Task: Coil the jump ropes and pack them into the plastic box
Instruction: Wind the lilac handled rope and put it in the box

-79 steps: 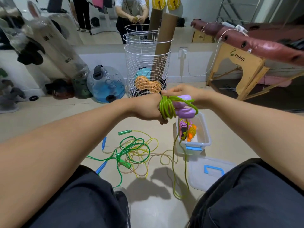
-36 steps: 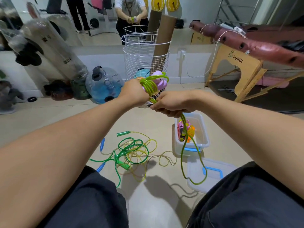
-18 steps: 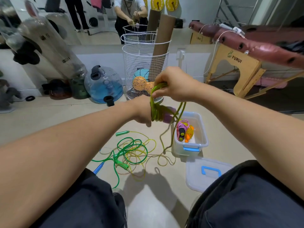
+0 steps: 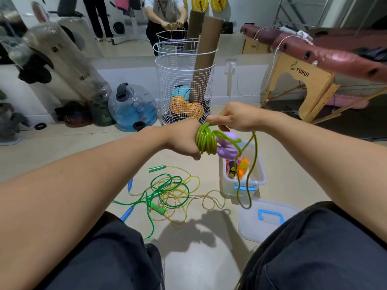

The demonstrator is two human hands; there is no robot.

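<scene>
Coiling step: left hand [image 4: 184,139] grips coil [image 4: 206,142], right hand [image 4: 234,119] pinches rope [image 4: 252,164]; wind slack, then box [image 4: 259,178] at 5 o'clock.

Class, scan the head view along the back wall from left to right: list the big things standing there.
Clear punching bag → blue water jug → white wire basket → wooden massage table.
</scene>
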